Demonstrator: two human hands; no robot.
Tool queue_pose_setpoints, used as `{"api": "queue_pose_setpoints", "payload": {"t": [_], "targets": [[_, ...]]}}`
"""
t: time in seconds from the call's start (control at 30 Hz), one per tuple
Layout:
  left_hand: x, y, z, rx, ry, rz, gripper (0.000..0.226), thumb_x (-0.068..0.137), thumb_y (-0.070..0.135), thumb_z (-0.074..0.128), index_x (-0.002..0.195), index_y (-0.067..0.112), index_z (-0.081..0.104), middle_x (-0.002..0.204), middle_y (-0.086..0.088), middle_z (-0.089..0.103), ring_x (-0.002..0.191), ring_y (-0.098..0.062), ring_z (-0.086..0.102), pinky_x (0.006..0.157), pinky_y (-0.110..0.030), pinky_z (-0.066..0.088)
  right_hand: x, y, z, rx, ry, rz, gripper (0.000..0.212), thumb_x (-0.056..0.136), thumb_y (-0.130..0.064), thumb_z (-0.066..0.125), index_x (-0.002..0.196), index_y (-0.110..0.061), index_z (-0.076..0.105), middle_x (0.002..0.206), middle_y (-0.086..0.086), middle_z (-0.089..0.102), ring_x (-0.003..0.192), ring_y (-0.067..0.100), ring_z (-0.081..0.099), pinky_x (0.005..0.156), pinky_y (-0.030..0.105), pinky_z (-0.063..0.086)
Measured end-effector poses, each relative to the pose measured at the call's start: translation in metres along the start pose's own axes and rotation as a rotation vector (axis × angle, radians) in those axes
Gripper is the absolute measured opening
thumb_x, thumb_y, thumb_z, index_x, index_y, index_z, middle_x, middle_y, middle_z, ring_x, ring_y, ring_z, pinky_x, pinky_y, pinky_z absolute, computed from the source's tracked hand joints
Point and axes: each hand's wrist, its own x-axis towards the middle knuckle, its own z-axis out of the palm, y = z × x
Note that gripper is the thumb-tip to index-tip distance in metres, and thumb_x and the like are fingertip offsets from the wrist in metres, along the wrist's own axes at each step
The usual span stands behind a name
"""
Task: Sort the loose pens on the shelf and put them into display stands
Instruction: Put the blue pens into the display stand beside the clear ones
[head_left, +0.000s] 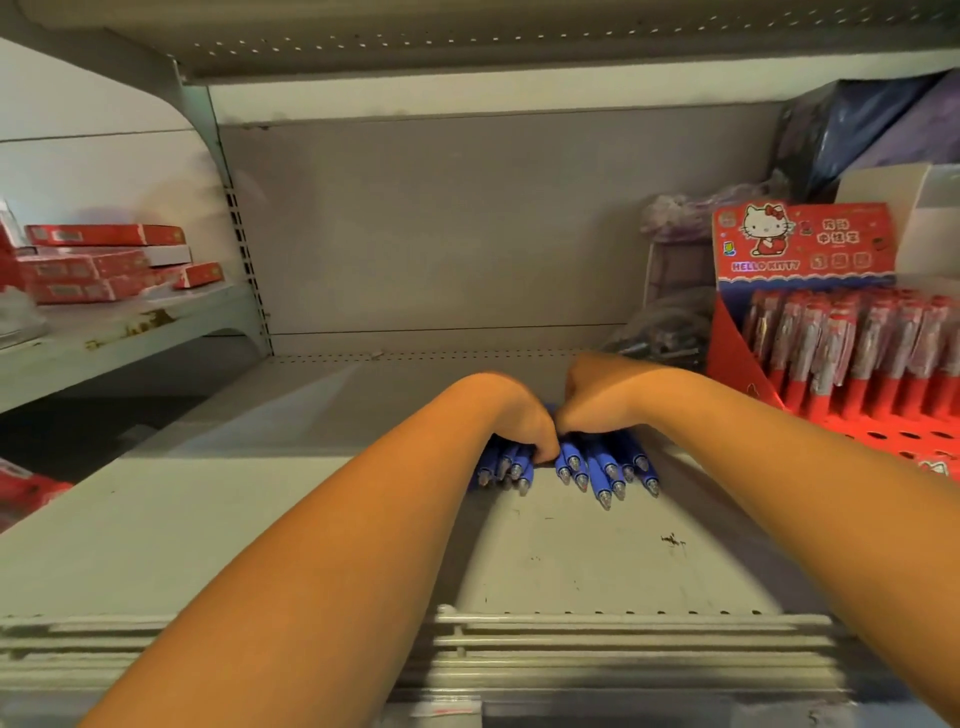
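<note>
Shelf (545, 561): grey metal, scuffed, a few dark marks on its near part.

Blue pens (597, 475): a loose bunch lying flat about mid-shelf, under both hands. Barrels solid blue, each ending in a clear tip cone with a metal point. All tips face the near edge. They fan out in two clusters, a smaller one on the left and a wider one on the right, with pens overlapping. The far ends are hidden under the hands.

Left hand (522, 421): back up, fingers curled down round the left cluster. Grip closed on those pens, which stick out below the knuckles.

Right hand (597, 402): just beside the left, touching it, knuckles bent and resting on the right cluster. Its fingers are out of sight beneath the hand, so I cannot tell whether the grip closes round the pens or only presses on them.

Display stand (802, 241): red cardboard with a cartoon cat header, standing at the right of the same shelf, near the right forearm. Its back rows are filled with upright red pens (852, 338) in clear wrappers. The front rows show open holes.

Behind the stand: crumpled plastic bags (660, 327) and a dark bag (857, 124).

Far left, on a separate shelf: stacked red boxes (98, 260).
</note>
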Motion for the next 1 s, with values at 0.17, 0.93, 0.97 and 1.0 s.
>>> {"api": "queue_pose_setpoints", "payload": {"t": [0.17, 0.93, 0.97, 1.0], "targets": [[-0.005, 0.003, 0.005, 0.140, 0.107, -0.024, 0.028, 0.093, 0.016, 0.049, 0.106, 0.007, 0.073, 0.082, -0.013, 0.075, 0.066, -0.009, 0.070, 0.067, -0.034, 0.054, 0.001, -0.004, 0.004, -0.029, 0.023, 0.020, 0.023, 0.082, -0.025, 0.067, 0.072, -0.012, 0.052, 0.072, 0.004, 0.056, 0.063, 0.018, 0.054, 0.052, 0.026, 0.042], [-0.034, -0.015, -0.013, -0.707, 0.538, 0.322, 0.015, 0.072, 0.010, 0.062, 0.061, 0.003, 0.056, 0.041, -0.012, 0.053, 0.029, -0.022, 0.043, 0.035, -0.018, 0.035, -0.068, 0.027, -0.011, 1.502, 0.434, -0.094, 0.020, 0.103, -0.006, 0.038, 0.113, 0.002, 0.053, 0.081, 0.014, 0.058, 0.058, 0.017, 0.049, 0.050, 0.025, 0.039], [-0.039, -0.008, -0.011, -0.822, 0.559, 0.418, 0.009, 0.072, 0.009, 0.064, 0.067, 0.004, 0.059, 0.046, -0.011, 0.056, 0.031, -0.021, 0.047, 0.035, -0.019, 0.037, -0.078, 0.030, -0.010, 1.618, 0.433, -0.150, 0.019, 0.103, -0.007, 0.037, 0.110, -0.002, 0.054, 0.078, 0.011, 0.056, 0.055, 0.015, 0.045, 0.047, 0.024, 0.035], [-0.045, 0.000, -0.009, -0.922, 0.570, 0.513, 0.004, 0.073, 0.007, 0.065, 0.075, 0.005, 0.062, 0.053, -0.009, 0.060, 0.036, -0.019, 0.055, 0.038, -0.020, 0.041, -0.089, 0.034, -0.010, 1.717, 0.424, -0.192, 0.018, 0.102, -0.010, 0.039, 0.107, -0.005, 0.055, 0.076, 0.009, 0.055, 0.052, 0.014, 0.042, 0.044, 0.022, 0.032]]}}
